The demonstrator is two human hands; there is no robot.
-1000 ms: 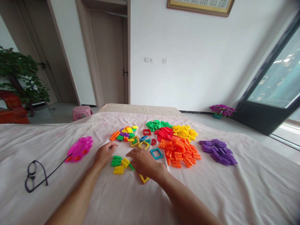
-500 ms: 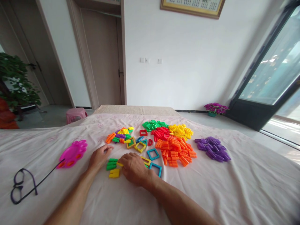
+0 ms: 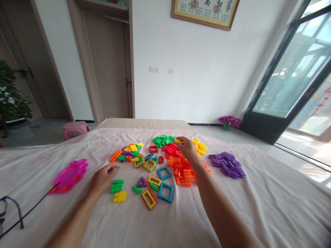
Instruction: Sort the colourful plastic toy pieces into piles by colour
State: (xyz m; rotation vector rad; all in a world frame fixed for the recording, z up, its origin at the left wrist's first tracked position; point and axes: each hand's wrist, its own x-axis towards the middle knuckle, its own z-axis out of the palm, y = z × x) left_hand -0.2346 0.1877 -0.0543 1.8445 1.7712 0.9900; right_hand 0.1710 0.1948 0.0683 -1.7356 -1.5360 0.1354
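My right hand [image 3: 185, 146] reaches over the colour-sorted piles, its fingers closed on a yellow piece [image 3: 178, 140] between the green pile [image 3: 163, 140] and the yellow pile [image 3: 200, 148]. Below its wrist lie the red pile [image 3: 171, 151] and the orange pile [image 3: 181, 168]. My left hand [image 3: 103, 175] rests on the cloth with curled fingers, thumb and fingertips close together; whether anything small is between them cannot be made out. Just in front of it are green pieces [image 3: 117, 186] and yellow pieces [image 3: 119, 197]. Frames and loose pieces, including a blue square [image 3: 166, 192], lie mid-table.
A purple pile [image 3: 227, 164] lies at the right, a mixed pile [image 3: 128, 152] at the back left. A pink palette [image 3: 71, 175] and black glasses [image 3: 12, 213] are at the left. Creased cloth [image 3: 258, 206] covers the table.
My right hand has moved from the near pieces forward and right to the piles, uncovering a purple triangle, a yellow frame and green pieces. The view has shifted slightly.
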